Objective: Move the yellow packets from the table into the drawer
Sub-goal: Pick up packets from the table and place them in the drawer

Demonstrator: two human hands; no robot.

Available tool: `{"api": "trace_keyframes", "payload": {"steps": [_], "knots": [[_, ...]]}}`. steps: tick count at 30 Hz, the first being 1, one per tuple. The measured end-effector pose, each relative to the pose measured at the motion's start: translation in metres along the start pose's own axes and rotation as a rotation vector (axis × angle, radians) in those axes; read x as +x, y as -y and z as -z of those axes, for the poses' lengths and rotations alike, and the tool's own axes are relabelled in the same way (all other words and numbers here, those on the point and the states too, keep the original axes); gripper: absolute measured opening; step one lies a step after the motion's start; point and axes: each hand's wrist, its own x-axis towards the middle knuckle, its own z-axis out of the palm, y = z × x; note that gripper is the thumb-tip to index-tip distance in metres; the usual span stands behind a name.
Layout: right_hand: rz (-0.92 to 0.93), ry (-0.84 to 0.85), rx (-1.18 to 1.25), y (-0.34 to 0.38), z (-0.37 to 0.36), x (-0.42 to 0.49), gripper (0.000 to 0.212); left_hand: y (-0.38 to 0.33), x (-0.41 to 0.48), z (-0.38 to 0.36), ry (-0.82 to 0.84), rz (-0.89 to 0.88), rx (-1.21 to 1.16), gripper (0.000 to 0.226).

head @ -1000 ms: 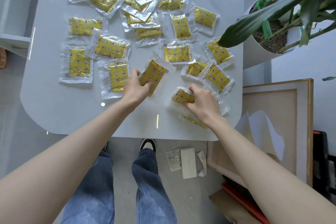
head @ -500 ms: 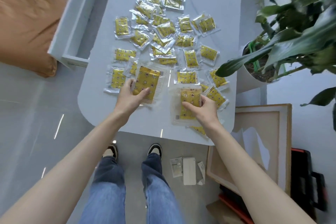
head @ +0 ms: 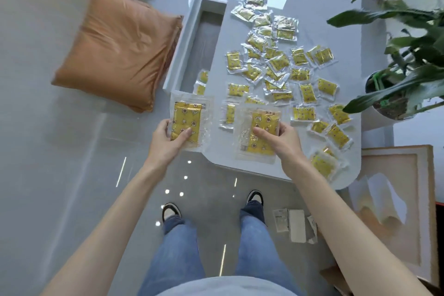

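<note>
Both packets now lifted off desk [head: 324, 19]. Left hand [head: 168, 138] clamps left packet [head: 186, 120] near drawer [head: 192, 38] front corner; right hand [head: 280, 138] clamps right packet [head: 260, 131] over desk edge. Long axes point away from person.

Packets [head: 302, 113] glossy clear plastic; table [head: 319, 19] smooth matt; cushion [head: 120, 45] satiny cloth.
</note>
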Motion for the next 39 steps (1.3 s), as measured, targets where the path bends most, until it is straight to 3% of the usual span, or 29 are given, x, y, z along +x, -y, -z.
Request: {"api": "trace_keyframes", "payload": {"steps": [8, 17, 28, 34, 39], "knots": [[-0.073, -0.05, 0.047, 0.01, -0.129, -0.022, 0.034, -0.022, 0.028, 0.128, 0.048, -0.021, 0.095, 0.025], [-0.213, -0.114, 0.205, 0.045, -0.208, 0.013, 0.034, -0.072, 0.119, 0.194, 0.068, -0.043, 0.158, 0.027], [-0.326, -0.26, 0.429, 0.11, -0.279, 0.129, 0.032, -0.159, 0.294, 0.218, 0.15, -0.018, 0.299, 0.033], [-0.414, -0.397, 0.613, 0.138, -0.3, 0.174, 0.014, -0.196, 0.367, 0.198, 0.285, -0.003, 0.383, 0.023], [-0.466, -0.546, 0.785, 0.146, -0.313, 0.206, 0.015, -0.21, 0.421, 0.178, 0.429, -0.028, 0.519, 0.023]]}}
